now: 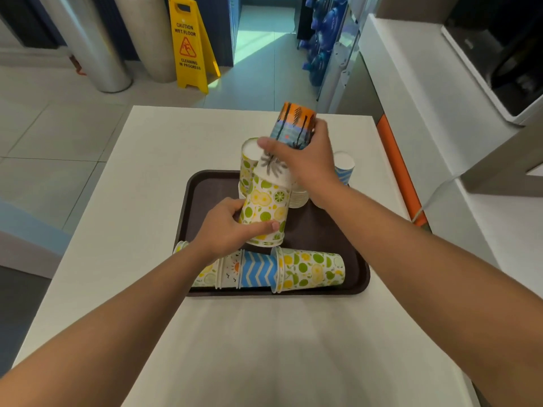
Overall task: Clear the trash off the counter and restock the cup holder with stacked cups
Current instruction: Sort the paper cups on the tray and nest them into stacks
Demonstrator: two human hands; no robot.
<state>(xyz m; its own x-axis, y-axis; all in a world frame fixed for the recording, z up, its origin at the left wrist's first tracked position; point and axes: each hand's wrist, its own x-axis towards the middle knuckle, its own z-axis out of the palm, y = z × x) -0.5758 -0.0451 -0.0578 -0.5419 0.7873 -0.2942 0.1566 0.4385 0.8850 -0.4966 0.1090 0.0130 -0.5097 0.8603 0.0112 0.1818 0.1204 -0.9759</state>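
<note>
Cups [266, 212] – both hands, above tray [323, 239]

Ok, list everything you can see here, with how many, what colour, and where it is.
Tray: one, dark brown, on the white table.
Citrus cup: one, yellow and green, upright over the tray, in the left hand.
Palm-tree cups: a nested few, orange, blue and white, tilted, bottom end going into the citrus cup.
Lying stack: several nested cups, citrus, blue chevron and sun prints, on its side at the tray's near edge.
Second citrus cup: one, behind the held one.
Blue striped cup: one, at the tray's far right.
Wet floor sign: one, yellow, on the floor beyond.
Left hand: grips the citrus cup.
Right hand: grips the palm-tree cups.
</note>
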